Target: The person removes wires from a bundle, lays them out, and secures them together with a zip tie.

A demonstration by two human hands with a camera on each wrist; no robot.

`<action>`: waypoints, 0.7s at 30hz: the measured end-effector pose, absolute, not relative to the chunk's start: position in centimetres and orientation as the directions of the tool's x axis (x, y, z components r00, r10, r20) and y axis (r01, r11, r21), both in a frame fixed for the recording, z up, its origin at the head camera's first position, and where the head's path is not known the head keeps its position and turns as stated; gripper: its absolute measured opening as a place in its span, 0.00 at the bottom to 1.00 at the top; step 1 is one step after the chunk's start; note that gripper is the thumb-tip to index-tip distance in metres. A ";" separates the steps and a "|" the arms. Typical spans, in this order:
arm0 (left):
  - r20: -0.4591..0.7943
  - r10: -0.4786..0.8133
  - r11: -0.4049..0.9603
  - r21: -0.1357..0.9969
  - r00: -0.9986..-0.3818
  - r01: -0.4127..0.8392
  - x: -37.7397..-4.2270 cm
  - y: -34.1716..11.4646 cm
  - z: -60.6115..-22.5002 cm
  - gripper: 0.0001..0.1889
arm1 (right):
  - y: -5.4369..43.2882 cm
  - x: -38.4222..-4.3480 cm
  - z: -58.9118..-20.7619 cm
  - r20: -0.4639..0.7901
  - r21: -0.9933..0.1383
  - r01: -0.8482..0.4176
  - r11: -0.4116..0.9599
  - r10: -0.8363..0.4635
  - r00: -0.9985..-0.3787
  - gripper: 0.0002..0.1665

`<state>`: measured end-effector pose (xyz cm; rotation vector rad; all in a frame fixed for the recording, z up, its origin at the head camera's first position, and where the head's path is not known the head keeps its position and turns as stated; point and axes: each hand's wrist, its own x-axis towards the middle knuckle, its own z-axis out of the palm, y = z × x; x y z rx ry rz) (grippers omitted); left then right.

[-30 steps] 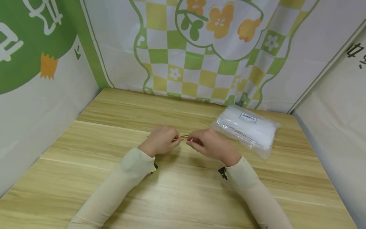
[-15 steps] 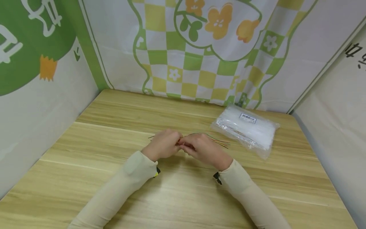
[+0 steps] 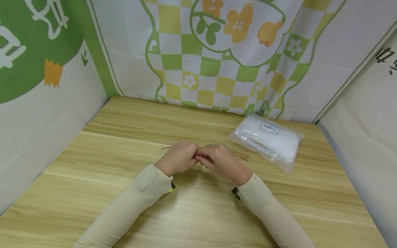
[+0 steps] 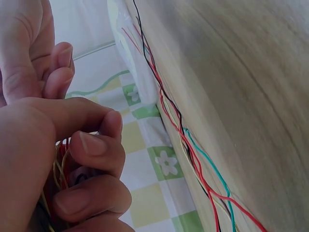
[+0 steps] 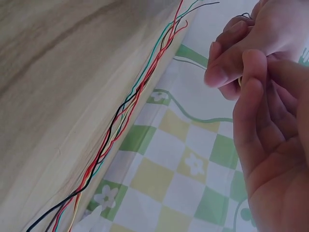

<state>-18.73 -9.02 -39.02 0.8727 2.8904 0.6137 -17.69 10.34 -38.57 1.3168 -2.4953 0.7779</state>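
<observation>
Thin coloured wires (image 4: 62, 162), red and yellow among them, are bunched inside the curled fingers of my left hand (image 3: 180, 156). My right hand (image 3: 221, 162) meets it fingertip to fingertip, thumb and forefinger pinching at the same bunch; the pinched spot is mostly covered by the fingers. A bit of yellow wire shows between the hands in the right wrist view, beside the left thumb (image 5: 217, 77). Behind both hands a second bundle of loose wires (image 5: 140, 92), red, black, green and yellow, lies along the tabletop, its right ends (image 3: 242, 155) sticking out past my right hand.
A clear plastic bag (image 3: 270, 141) with white contents and a barcode label lies at the back right of the wooden table (image 3: 198, 213). A patterned cloth (image 3: 223, 79) hangs behind the table's far edge. Printed walls (image 3: 37, 120) stand at both sides.
A second ago the hands were slightly apart with wires stretched between them. My right hand has moved left to meet the left one, uncovering the bundle behind. Since half a second ago they hardly move.
</observation>
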 end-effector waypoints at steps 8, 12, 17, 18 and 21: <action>0.070 0.550 0.756 0.383 -0.832 0.531 -18.5 -8.7 -39.2 0.17 | 9.8 -17.5 -39.1 0.459 -0.309 -0.821 0.480 -0.681 -0.571 0.09; 0.061 0.559 0.760 0.361 -0.827 0.541 -18.4 -8.7 -39.2 0.18 | 10.0 -17.5 -39.2 0.467 -0.343 -0.818 0.462 -0.672 -0.575 0.08; 0.004 0.608 0.742 0.352 -0.794 0.570 -18.7 -9.0 -39.4 0.19 | 11.1 -18.3 -38.9 0.451 -0.404 -0.814 0.417 -0.684 -0.574 0.06; -0.014 0.613 0.742 0.354 -0.790 0.570 -18.9 -9.1 -39.4 0.20 | 11.4 -18.6 -38.8 0.448 -0.405 -0.813 0.419 -0.684 -0.576 0.06; -0.072 0.594 0.767 0.353 -0.801 0.536 -19.4 -9.9 -39.6 0.22 | 13.0 -19.7 -38.8 0.450 -0.390 -0.785 0.482 -0.643 -0.619 0.06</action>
